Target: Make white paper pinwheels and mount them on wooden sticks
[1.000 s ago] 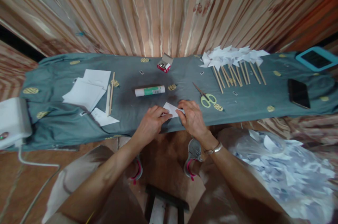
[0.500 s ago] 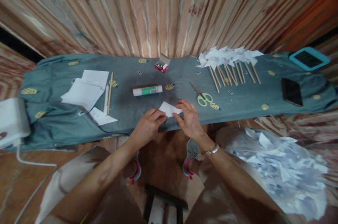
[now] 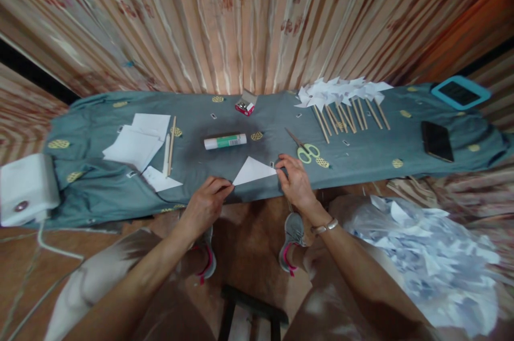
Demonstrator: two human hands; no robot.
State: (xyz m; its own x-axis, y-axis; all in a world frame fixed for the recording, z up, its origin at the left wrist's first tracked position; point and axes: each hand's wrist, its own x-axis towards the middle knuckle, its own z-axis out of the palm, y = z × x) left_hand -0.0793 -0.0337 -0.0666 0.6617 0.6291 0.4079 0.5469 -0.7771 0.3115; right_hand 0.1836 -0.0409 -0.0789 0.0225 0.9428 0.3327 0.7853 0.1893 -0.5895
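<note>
A white paper folded into a triangle [image 3: 252,171] lies on the grey-green cloth [image 3: 353,151] near its front edge. My left hand [image 3: 206,203] pinches the triangle's lower left corner. My right hand [image 3: 294,180] presses down on its right corner with closed fingers. A glue stick [image 3: 225,141] lies just behind the paper, and yellow-handled scissors [image 3: 305,149] lie to the right of my right hand.
A stack of white paper sheets [image 3: 135,143] and thin wooden sticks [image 3: 170,140] lie at the left. Finished paper pinwheels on sticks [image 3: 345,100] lie at the back right. A small red box [image 3: 246,105], a black phone [image 3: 436,140] and a clear bag of paper scraps [image 3: 433,260] are around.
The paper has been spread out from a small folded piece into a wider triangle. My hands have moved apart, the left one down and to the left.
</note>
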